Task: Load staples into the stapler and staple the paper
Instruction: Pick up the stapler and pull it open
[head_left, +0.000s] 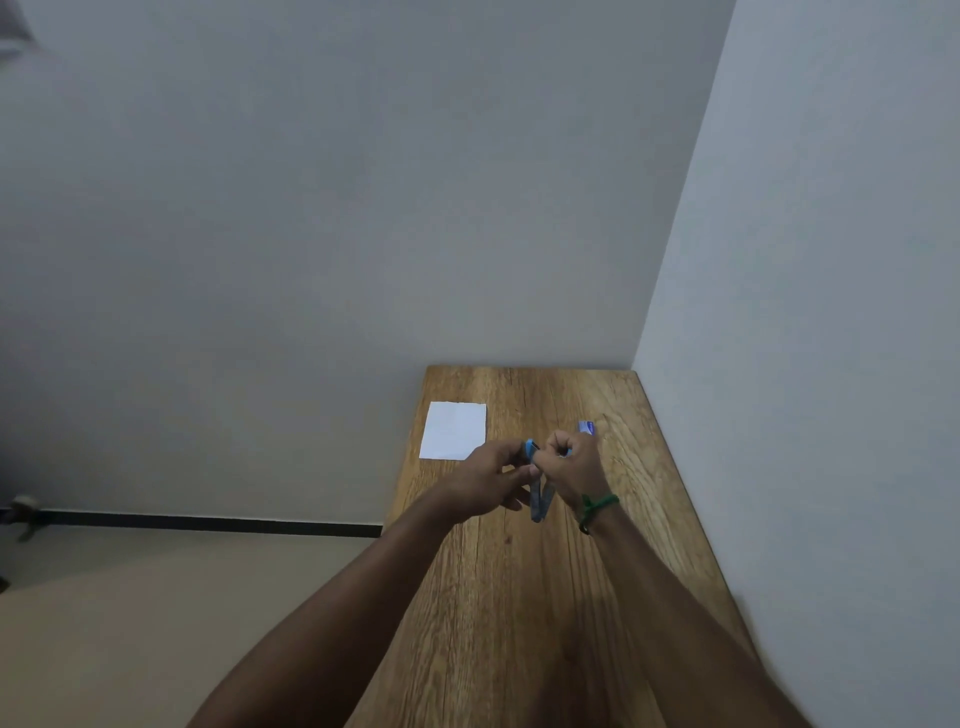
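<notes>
Blue hinged plastic-and-metal stapler (536, 493) swung open, pinched by left hand (491, 480) and right hand (574, 467); light, rigid, springy; hold by base.

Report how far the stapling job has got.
Done: the stapler is up off the table and hinged open. In hand: both the left hand and right hand work on it; staples aren't discernible. Left: the paper lies untouched, unstapled.
</notes>
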